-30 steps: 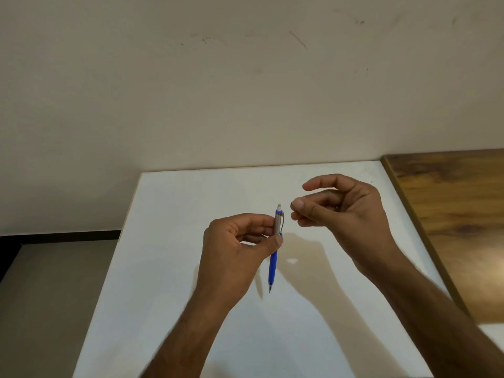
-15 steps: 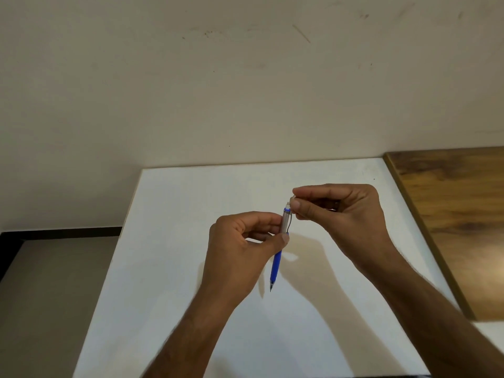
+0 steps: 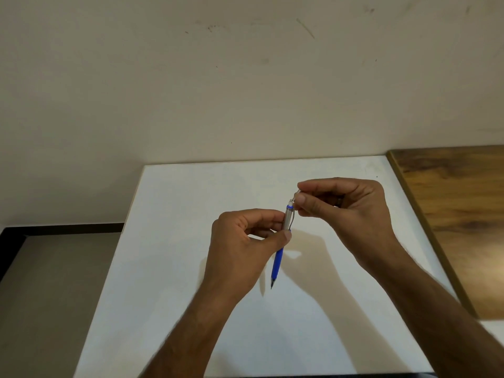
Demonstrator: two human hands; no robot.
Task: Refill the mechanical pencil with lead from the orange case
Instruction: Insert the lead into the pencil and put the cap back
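A mechanical pencil [image 3: 278, 261] with a blue grip and a silver upper barrel stands nearly upright, tip down, above the white table [image 3: 191, 268]. My left hand [image 3: 242, 249] is shut on its silver barrel between thumb and fingers. My right hand [image 3: 343, 211] is just to the right of the pencil's top end, thumb and forefinger pinched on a small pale cap [image 3: 297, 192] slightly above that end. No orange case is in view.
A bare cream wall [image 3: 245, 77] rises behind the table. A brown wooden surface [image 3: 458, 219] adjoins the table on the right. Grey floor [image 3: 49, 296] with a dark skirting lies to the left.
My right hand came in to the pencil's top and pinched it, and now holds the small cap slightly above the end. My left hand has kept the pencil almost still.
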